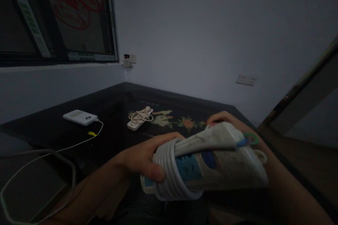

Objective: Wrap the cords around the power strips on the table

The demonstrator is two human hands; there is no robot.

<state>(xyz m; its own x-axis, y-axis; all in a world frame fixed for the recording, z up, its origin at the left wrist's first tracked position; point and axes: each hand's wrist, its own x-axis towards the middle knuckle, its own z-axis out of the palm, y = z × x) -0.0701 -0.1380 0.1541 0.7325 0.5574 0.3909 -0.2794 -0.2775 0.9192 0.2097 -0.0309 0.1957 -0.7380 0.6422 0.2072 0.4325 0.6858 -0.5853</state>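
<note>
A grubby white power strip (227,168) with a blue socket face and a blue switch is held up close, tilted, over the near side of the table. Its thick grey-white cord (169,172) is wound in several turns round the left end. My left hand (148,158) is closed round those turns, thumb on the near side. Behind the strip's upper edge, my right hand (223,116) curls its fingers against it; most of that hand is hidden. A green loop (252,138) sticks out near the strip's right end.
On the dark table (113,100) lie a smaller white power strip (136,125) with its cord bundled on top and a white device (79,116) with a thin cable (79,143) trailing left. A yellow tag (92,133) lies nearby. Wall sockets (246,79) are beyond.
</note>
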